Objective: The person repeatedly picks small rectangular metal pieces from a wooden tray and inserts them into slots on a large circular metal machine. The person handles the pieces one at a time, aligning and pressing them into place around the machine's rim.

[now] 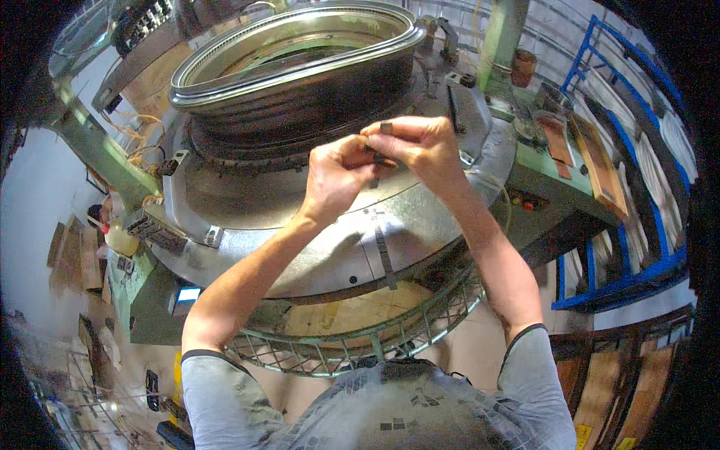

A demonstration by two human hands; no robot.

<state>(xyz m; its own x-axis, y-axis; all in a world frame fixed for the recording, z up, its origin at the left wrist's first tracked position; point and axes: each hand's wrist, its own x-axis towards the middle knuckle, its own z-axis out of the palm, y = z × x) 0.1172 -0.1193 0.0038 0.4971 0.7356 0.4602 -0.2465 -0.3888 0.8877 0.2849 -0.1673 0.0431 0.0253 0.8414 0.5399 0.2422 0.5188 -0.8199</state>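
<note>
My two hands meet in front of a large round machine [300, 127] with a dark drum and a shiny metal rim. My left hand [334, 176] is closed, its thumb and fingertips pinched together. Its tips touch those of my right hand [420, 150], which is also pinched closed. A small dark piece [386, 128] shows between the right thumb and forefinger. More of something dark shows just below, between the hands; its kind is too small to tell. Below the hands lies the machine's wide metal ring plate [315, 259], with a dark strip [385, 251] across it.
A curved metal guard rail [330, 360] runs between my body and the machine. Green machine posts [112, 154] stand on both sides. At right, a green ledge [559, 187] carries a wooden tray [598, 169], near a blue rack [622, 281] with pale rolls. A small lit screen [188, 295] sits at left.
</note>
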